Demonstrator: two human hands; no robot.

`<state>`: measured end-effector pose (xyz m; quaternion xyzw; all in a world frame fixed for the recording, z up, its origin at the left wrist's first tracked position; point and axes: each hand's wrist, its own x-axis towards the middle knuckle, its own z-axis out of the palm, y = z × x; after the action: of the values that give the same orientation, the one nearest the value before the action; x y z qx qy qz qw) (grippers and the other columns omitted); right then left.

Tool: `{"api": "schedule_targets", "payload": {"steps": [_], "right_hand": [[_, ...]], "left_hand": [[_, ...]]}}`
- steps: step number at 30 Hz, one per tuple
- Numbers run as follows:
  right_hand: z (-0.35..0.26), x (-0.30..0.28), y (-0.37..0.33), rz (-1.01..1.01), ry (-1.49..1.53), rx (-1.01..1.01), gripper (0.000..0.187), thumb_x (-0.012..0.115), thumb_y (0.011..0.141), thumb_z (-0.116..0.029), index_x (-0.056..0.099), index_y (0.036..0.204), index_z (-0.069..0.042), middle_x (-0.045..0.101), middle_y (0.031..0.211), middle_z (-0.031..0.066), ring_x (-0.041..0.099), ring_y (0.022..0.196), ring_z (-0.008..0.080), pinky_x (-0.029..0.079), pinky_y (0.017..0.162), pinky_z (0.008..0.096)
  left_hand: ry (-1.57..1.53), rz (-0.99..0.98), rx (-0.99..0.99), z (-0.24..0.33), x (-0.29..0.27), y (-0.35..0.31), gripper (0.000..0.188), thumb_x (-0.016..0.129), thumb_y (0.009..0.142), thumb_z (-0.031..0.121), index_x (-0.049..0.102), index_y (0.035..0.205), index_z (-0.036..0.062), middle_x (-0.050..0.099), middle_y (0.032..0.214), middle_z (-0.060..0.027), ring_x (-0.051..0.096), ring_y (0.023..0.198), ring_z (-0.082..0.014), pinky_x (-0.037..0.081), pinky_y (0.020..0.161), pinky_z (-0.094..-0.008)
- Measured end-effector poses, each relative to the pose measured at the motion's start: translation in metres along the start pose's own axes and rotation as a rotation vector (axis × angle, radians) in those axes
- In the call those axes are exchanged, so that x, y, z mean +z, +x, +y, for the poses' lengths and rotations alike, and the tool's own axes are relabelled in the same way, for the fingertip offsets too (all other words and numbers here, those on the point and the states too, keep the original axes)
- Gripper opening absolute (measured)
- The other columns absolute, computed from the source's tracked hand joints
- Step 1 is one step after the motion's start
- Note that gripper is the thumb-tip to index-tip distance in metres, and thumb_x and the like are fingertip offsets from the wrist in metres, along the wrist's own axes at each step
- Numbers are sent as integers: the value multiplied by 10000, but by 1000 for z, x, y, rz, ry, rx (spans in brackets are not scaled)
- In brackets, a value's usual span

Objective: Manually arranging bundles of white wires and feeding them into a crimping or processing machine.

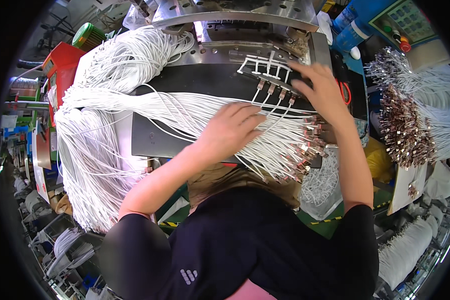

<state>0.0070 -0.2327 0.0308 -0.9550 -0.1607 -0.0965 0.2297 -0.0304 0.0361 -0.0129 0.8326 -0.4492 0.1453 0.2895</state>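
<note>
My left hand (230, 131) lies over a thick bundle of white cables (175, 107), its fingers slightly bent and apart. My right hand (319, 90) is open, thumb and forefinger spread at the right end of a white plastic runner frame (267, 64). Whether its fingertips touch the frame is hard to tell. The frame sits on a dark metal bar fixture (272, 80) at the press. Several metal-tipped connectors (271, 89) stand in a row along the bar's near side, their white cables running down toward my left hand. More connector ends (310, 145) fan out below my right hand.
A steel press (235, 20) rises at the far side. Coiled white cables (125, 57) pile up on the left, and others hang over the edge (92, 165). A clear bag of white plastic scraps (321, 180) hangs at the right; brown-ended cable bundles (407, 120) lie beyond.
</note>
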Motion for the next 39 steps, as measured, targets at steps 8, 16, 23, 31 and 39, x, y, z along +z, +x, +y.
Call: {"api": "schedule_targets", "payload": {"steps": [8, 16, 23, 31, 39], "right_hand": [[24, 35, -4, -20, 294, 66, 247, 595, 962, -184, 647, 1146, -27, 588, 979, 156, 584, 979, 309, 447, 870, 363], [87, 94, 156, 448, -12, -165, 351, 659, 887, -281, 639, 1114, -15, 631, 1048, 177, 605, 1029, 298, 491, 868, 376], [37, 75, 204, 422, -107, 207, 355, 650, 887, -322, 633, 1074, -20, 644, 1063, 187, 614, 1014, 281, 499, 853, 385], [55, 105, 184, 313, -63, -148, 341, 537, 958, -260, 602, 1160, 6, 625, 1139, 241, 585, 1093, 380, 451, 955, 463], [-16, 91, 131, 333, -187, -372, 406, 529, 979, -300, 577, 1252, -4, 581, 1258, 268, 534, 1199, 413, 422, 1013, 455]], "left_hand": [[29, -24, -224, 13, 0, 18, 198, 709, 866, 231, 669, 972, 69, 648, 940, -75, 629, 857, -283, 523, 722, -374], [257, 67, -251, -36, -8, 65, 277, 663, 871, 269, 655, 681, 68, 622, 710, -91, 634, 721, -278, 519, 640, -406], [235, -73, -413, -98, -7, 119, 191, 662, 872, 225, 685, 814, 45, 657, 811, -127, 650, 792, -320, 525, 689, -445], [93, -129, -643, -123, -14, 122, 410, 519, 922, 200, 593, 1258, -23, 642, 1193, -229, 570, 1157, -395, 467, 973, -451], [655, 161, -260, -157, 13, 99, 468, 569, 846, 197, 595, 1252, -32, 643, 1197, -219, 584, 1154, -377, 468, 974, -454]]}}
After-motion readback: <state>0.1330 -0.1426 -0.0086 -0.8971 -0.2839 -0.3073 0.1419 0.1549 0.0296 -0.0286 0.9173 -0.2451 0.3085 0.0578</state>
